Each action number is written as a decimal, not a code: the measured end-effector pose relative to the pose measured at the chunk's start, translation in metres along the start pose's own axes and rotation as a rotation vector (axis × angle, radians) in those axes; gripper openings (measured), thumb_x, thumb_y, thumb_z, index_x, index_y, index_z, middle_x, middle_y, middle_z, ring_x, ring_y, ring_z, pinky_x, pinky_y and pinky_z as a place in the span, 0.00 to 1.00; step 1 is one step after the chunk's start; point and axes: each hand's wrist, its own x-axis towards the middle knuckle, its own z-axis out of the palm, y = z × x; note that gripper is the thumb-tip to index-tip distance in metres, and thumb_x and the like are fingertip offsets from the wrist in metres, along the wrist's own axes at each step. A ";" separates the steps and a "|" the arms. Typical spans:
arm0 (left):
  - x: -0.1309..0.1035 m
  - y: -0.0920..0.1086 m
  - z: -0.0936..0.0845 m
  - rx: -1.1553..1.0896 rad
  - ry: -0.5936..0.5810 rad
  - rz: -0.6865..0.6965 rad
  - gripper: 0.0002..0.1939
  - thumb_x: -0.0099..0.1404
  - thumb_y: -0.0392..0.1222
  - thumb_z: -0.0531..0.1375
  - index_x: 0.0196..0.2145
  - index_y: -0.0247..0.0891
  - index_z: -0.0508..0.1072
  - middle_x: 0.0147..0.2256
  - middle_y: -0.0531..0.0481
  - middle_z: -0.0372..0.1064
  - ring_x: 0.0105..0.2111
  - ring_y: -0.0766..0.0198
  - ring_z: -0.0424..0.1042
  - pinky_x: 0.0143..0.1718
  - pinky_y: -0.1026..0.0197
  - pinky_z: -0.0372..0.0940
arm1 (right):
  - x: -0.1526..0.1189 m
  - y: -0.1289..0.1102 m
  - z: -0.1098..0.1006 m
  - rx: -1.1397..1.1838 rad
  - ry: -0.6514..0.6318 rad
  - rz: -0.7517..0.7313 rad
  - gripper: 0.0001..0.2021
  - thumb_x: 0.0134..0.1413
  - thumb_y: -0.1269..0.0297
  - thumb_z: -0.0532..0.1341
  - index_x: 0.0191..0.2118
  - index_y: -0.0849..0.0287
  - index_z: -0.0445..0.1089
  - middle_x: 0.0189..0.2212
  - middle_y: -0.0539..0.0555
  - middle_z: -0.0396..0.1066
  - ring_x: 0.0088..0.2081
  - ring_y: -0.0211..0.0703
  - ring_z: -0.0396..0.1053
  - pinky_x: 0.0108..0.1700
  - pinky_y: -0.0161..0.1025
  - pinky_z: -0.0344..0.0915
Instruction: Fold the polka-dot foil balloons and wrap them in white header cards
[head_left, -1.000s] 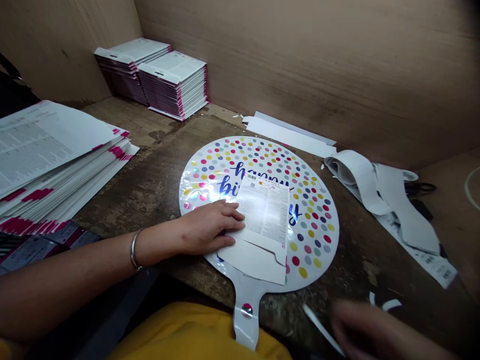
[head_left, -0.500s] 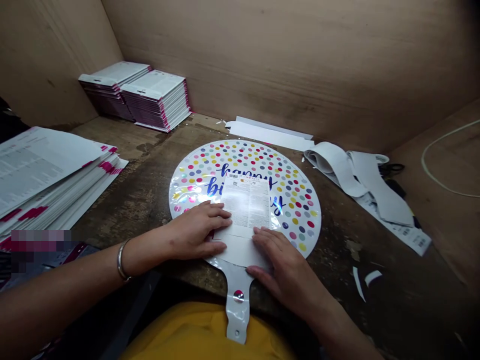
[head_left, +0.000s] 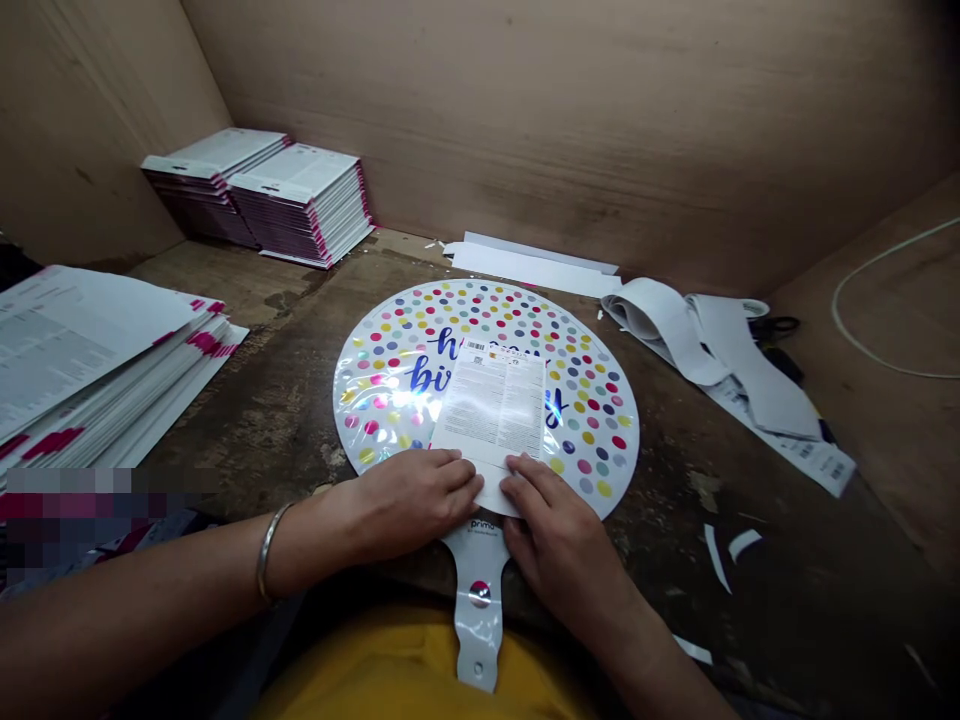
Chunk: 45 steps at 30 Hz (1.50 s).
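A flat, uninflated foil balloon (head_left: 600, 420) with coloured dots and blue "happy birthday" lettering lies on the table. Its pale tail (head_left: 478, 628) points towards me and hangs over the front edge. A white printed card (head_left: 491, 400) lies over the balloon's middle and hides part of the lettering. My left hand (head_left: 420, 495) has its fingers curled together on the card's lower left edge. At the lower right edge, my right hand (head_left: 559, 530) grips the card, fingers on top and the thumb mostly hidden.
Stacked printed card packs (head_left: 300, 205) stand at the back left. A larger pile of printed sheets (head_left: 97, 350) is at the left. White paper strips (head_left: 536, 265) lie along the back wall. A roll of label strip (head_left: 675, 330) and black-handled scissors (head_left: 776, 327) are at the right, with paper scraps (head_left: 718, 560) nearer.
My left hand has slid down and right to the card's lower edge, its fingers now curled. The card's lower edge sits higher, showing print at the tail's top. The view has shifted slightly.
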 end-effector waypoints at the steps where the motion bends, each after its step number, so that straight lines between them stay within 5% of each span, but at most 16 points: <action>1: 0.001 0.000 -0.001 0.012 -0.003 -0.006 0.08 0.68 0.36 0.51 0.42 0.34 0.68 0.37 0.42 0.69 0.38 0.59 0.70 0.40 0.58 0.67 | 0.000 -0.001 0.002 -0.005 0.021 0.008 0.14 0.51 0.73 0.56 0.46 0.62 0.67 0.53 0.64 0.66 0.55 0.55 0.63 0.54 0.55 0.63; 14: 0.005 0.003 0.001 0.000 0.031 -0.142 0.06 0.66 0.34 0.53 0.34 0.34 0.70 0.32 0.45 0.69 0.34 0.58 0.67 0.35 0.57 0.64 | 0.007 -0.008 0.013 0.137 0.178 0.177 0.09 0.53 0.77 0.55 0.36 0.59 0.70 0.42 0.59 0.68 0.46 0.50 0.64 0.47 0.49 0.64; 20: 0.010 0.001 0.003 -0.226 0.086 -0.506 0.07 0.67 0.42 0.54 0.33 0.37 0.67 0.27 0.50 0.68 0.29 0.61 0.67 0.31 0.60 0.62 | 0.013 -0.002 0.012 0.086 0.136 0.311 0.10 0.59 0.66 0.53 0.27 0.58 0.65 0.31 0.56 0.66 0.36 0.48 0.62 0.42 0.48 0.61; 24: 0.014 -0.001 0.000 -0.280 0.053 -0.667 0.11 0.62 0.42 0.60 0.41 0.38 0.65 0.35 0.48 0.67 0.35 0.58 0.69 0.36 0.57 0.65 | 0.017 0.002 0.013 -0.061 0.131 0.448 0.09 0.56 0.59 0.56 0.35 0.59 0.64 0.34 0.59 0.65 0.37 0.51 0.63 0.41 0.48 0.61; 27: 0.015 0.000 -0.002 -0.244 0.054 -0.685 0.12 0.60 0.39 0.61 0.42 0.38 0.66 0.43 0.45 0.63 0.43 0.55 0.65 0.43 0.53 0.65 | 0.022 0.003 0.011 -0.136 0.139 0.540 0.21 0.52 0.50 0.60 0.44 0.62 0.62 0.37 0.61 0.66 0.40 0.54 0.65 0.41 0.48 0.62; 34: 0.014 0.000 0.001 -0.206 0.073 -0.776 0.27 0.58 0.44 0.62 0.54 0.38 0.62 0.58 0.39 0.52 0.58 0.47 0.51 0.57 0.45 0.54 | 0.036 0.001 0.003 -0.189 0.016 0.638 0.27 0.46 0.41 0.58 0.40 0.64 0.64 0.36 0.63 0.67 0.39 0.58 0.67 0.40 0.47 0.62; 40: 0.010 -0.001 0.005 -0.286 0.095 -0.783 0.38 0.57 0.43 0.62 0.62 0.39 0.52 0.62 0.36 0.46 0.61 0.43 0.47 0.58 0.41 0.50 | 0.037 -0.001 0.001 0.201 0.136 0.747 0.13 0.49 0.53 0.60 0.35 0.57 0.62 0.28 0.54 0.70 0.30 0.49 0.69 0.30 0.40 0.60; 43: 0.009 0.001 0.000 -0.464 0.286 -0.861 0.45 0.54 0.42 0.64 0.64 0.42 0.46 0.63 0.38 0.43 0.61 0.44 0.47 0.58 0.41 0.49 | 0.028 0.005 -0.002 0.651 0.211 0.767 0.13 0.52 0.53 0.58 0.38 0.57 0.64 0.20 0.48 0.68 0.19 0.39 0.63 0.21 0.34 0.57; 45: 0.012 0.006 -0.004 -0.786 0.447 -1.012 0.49 0.52 0.43 0.66 0.65 0.43 0.42 0.62 0.37 0.47 0.58 0.44 0.56 0.54 0.41 0.56 | 0.022 0.011 -0.006 0.878 0.299 0.815 0.15 0.51 0.51 0.59 0.38 0.57 0.65 0.14 0.44 0.63 0.14 0.35 0.56 0.16 0.31 0.52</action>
